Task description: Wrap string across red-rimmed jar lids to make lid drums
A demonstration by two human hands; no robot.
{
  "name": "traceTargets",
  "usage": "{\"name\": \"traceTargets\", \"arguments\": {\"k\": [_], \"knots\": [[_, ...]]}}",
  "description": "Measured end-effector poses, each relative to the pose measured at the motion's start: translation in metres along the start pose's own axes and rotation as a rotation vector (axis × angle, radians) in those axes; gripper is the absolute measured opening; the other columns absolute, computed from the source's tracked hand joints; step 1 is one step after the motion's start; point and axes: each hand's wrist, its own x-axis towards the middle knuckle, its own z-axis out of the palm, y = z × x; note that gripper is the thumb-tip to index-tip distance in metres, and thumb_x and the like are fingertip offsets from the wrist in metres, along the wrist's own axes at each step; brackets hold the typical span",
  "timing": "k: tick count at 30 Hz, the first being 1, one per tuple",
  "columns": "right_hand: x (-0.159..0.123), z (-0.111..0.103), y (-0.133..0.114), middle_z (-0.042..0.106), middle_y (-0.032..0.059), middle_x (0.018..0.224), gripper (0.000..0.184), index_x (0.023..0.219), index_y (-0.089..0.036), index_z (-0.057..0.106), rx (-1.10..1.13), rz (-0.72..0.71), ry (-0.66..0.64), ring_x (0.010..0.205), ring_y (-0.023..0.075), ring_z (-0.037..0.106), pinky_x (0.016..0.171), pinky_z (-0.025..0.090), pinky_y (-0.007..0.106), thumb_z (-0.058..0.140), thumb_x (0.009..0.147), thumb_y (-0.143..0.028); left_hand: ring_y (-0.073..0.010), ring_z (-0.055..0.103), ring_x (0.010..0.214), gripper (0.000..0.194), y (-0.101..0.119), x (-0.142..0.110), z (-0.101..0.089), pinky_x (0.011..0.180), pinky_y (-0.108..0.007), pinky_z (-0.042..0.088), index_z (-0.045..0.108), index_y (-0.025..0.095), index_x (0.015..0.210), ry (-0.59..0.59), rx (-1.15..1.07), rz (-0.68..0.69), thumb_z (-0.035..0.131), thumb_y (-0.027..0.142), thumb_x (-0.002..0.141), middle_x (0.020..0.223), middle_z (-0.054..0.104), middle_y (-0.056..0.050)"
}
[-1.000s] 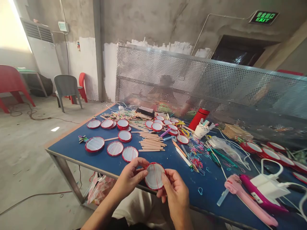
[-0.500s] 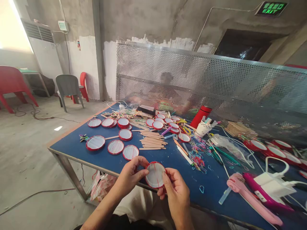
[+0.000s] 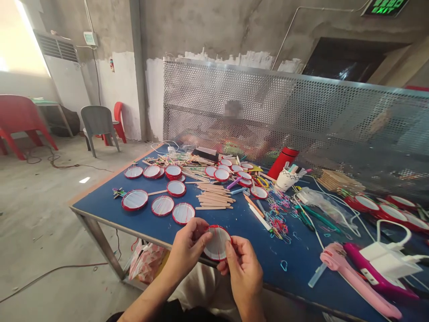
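Observation:
A round white disc with a red rim (image 3: pixel 217 243) is held between both my hands at the table's front edge. Thin red strands run across its face. My left hand (image 3: pixel 191 241) pinches the upper left of the rim, thumb on the front. On the right side, my right hand (image 3: pixel 244 264) grips the rim with its thumb over the face and fingers curled behind. Just beyond lie similar red-rimmed discs (image 3: pixel 183 213), some with strands stretched across. A pile of flat wooden sticks (image 3: pixel 212 197) lies ahead of my hands.
Colourful rubber bands (image 3: pixel 279 214) and pens lie right of the sticks. A red bottle (image 3: pixel 283 162) and a pen cup (image 3: pixel 287 180) stand behind them. At right are a pink folding handle-like object (image 3: pixel 362 281), a magenta power strip (image 3: pixel 378 277) and cables. A perforated metal screen (image 3: pixel 284 103) bounds the back.
The view has shifted slightly. My left thumb has moved up and further onto the disc's face near the red strand; both hands still hold the disc.

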Motion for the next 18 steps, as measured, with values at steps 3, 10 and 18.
{"name": "traceTargets", "arguments": {"k": [3,10,18], "knots": [[-0.001,0.001,0.005,0.064,-0.0006,0.065,0.035,0.089,-0.018,0.06,-0.019,-0.053,0.013,0.038,0.0126,0.059,0.036,0.05,0.023,0.059,0.089,-0.053,-0.0108,0.046,0.057,0.011,-0.001,-0.004,0.006,0.053,-0.021,0.035,0.06,0.018,0.087,0.054,0.082,0.03,0.059,0.029,0.086,0.068,0.055,0.004],[-0.003,0.001,0.008,0.065,-0.0015,0.063,0.028,0.087,-0.019,0.06,-0.086,-0.154,0.046,0.036,0.0124,0.06,0.039,0.05,0.023,0.058,0.091,-0.047,-0.0096,0.044,0.049,0.005,-0.007,-0.007,0.017,0.048,-0.02,0.033,0.058,0.02,0.084,0.153,0.164,0.037,0.054,0.024,0.085,0.061,0.053,0.006],[-0.005,0.001,0.007,0.066,-0.0009,0.064,0.029,0.087,-0.019,0.061,-0.094,-0.148,0.055,0.036,0.0126,0.06,0.04,0.052,0.023,0.059,0.09,-0.048,-0.0104,0.044,0.049,0.012,-0.007,-0.011,0.016,0.048,-0.021,0.034,0.058,0.021,0.088,0.15,0.206,0.057,0.047,0.025,0.089,0.063,0.053,0.005]]}}
